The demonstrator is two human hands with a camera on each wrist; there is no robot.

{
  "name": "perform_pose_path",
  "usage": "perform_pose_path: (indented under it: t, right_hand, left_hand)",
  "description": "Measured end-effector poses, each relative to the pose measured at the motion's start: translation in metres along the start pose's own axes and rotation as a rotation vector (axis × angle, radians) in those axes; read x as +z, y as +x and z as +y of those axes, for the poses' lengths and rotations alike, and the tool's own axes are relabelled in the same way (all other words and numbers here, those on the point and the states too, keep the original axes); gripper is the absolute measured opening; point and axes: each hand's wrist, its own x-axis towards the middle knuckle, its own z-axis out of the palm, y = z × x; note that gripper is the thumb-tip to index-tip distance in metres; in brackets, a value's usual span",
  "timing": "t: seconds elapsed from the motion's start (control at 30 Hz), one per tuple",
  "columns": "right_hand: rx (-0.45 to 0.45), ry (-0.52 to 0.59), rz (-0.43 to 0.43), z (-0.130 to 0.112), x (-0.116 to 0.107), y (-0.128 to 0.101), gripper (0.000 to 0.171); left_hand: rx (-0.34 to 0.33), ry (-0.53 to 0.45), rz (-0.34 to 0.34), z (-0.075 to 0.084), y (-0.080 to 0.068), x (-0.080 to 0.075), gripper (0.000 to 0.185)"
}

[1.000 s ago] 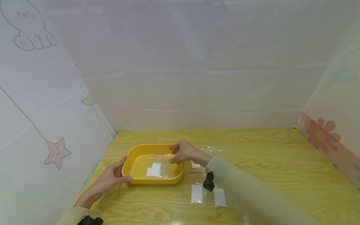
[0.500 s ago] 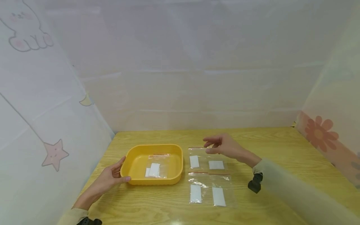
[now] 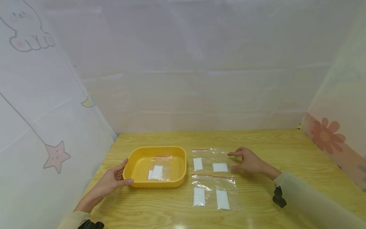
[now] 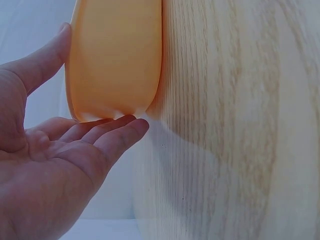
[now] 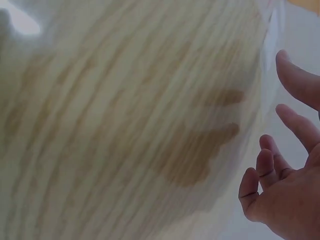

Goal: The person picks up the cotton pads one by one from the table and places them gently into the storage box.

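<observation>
A yellow tray (image 3: 137,153) sits left of centre on the wooden table and holds one clear zip bag (image 3: 159,168) with white pads in it. My left hand (image 3: 114,179) rests against the tray's left end (image 4: 115,60), thumb along the near side and fingers straight. Two more clear zip bags lie right of the tray: a far bag (image 3: 210,160) and a near bag (image 3: 213,194), each with two white pads. My right hand (image 3: 246,161) hovers at the far bag's right edge with fingers relaxed and holds nothing. The right wrist view shows those fingers (image 5: 280,170) above blurred wood.
Pale fabric walls with cartoon prints close in the table (image 3: 286,159) on the left, back and right. The table's right half is bare wood.
My right hand left the tray, crossed rightward over the far bag and came down by its right edge. The bag stayed in the tray. My left hand has not moved.
</observation>
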Motion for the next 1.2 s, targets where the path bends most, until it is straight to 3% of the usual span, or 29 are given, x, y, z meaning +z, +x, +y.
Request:
perform_pose_path:
  t: [0.33, 0.93, 1.2]
  right_hand:
    - [-0.066, -0.167, 0.013, 0.012, 0.006, 0.001, 0.059]
    - [-0.016, -0.146, 0.038, 0.017, 0.008, 0.001, 0.068]
    - [-0.054, -0.172, -0.003, 0.016, 0.004, 0.005, 0.069]
  left_hand:
    - [0.009, -0.029, -0.013, 0.002, 0.001, 0.001, 0.099]
    - [0.028, -0.038, -0.018, 0.004, 0.0, 0.002, 0.097]
    - [0.014, -0.025, -0.014, 0.005, -0.001, 0.001, 0.097]
